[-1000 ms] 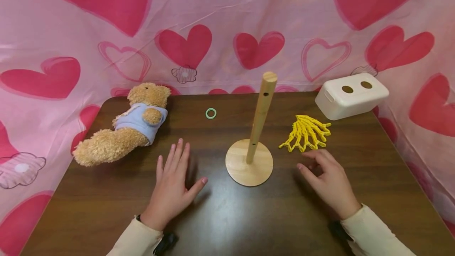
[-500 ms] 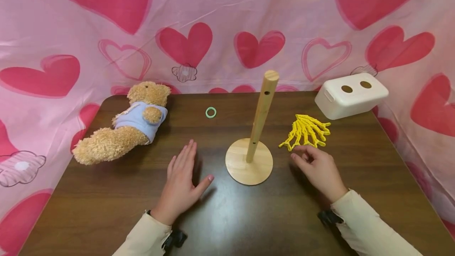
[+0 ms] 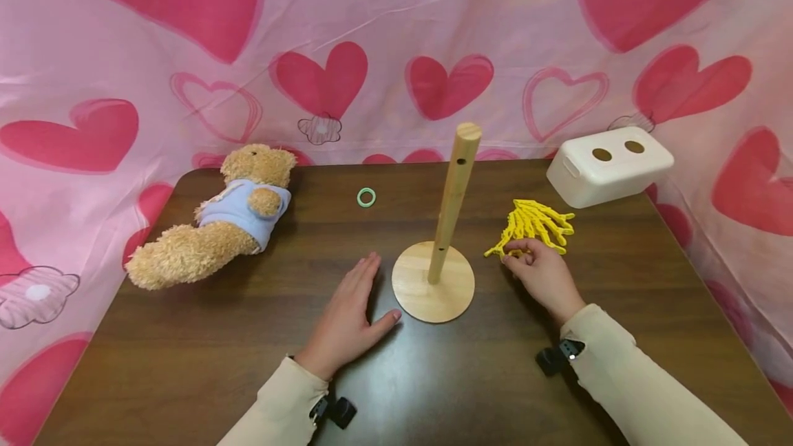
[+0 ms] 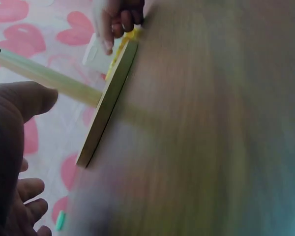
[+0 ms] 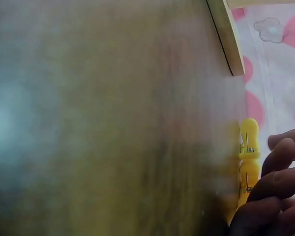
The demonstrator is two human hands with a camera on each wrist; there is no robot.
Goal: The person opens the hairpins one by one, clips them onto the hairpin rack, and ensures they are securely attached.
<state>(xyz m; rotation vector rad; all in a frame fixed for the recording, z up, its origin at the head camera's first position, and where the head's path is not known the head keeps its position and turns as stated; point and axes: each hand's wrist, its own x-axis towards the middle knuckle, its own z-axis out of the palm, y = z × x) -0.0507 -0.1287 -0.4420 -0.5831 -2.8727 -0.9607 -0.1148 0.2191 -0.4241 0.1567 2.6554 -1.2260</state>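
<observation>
My left hand (image 3: 347,325) lies low over the table with fingers extended and thumb spread, left of a wooden stand (image 3: 452,205) with a round base. In the left wrist view its thumb overlaps the stand's post (image 4: 64,83). My right hand (image 3: 545,279) is at the near edge of a fanned row of yellow clothespins (image 3: 539,222), its fingers loosely bent. From the right wrist, two yellow clothespins (image 5: 250,137) with metal springs show right beside the bent fingers (image 5: 280,184); the palm is out of sight.
A teddy bear (image 3: 241,208) in a blue shirt lies at the left. A small green ring (image 3: 366,197) is at the back middle of the dark wood table (image 3: 434,377). A white box (image 3: 610,169) with two round holes stands back right, before a pink heart-patterned cloth (image 3: 384,19).
My left hand has moved right, toward the stand's base. My right hand has moved forward and left, up to the near end of the yellow clothespins. The other things have stayed put.
</observation>
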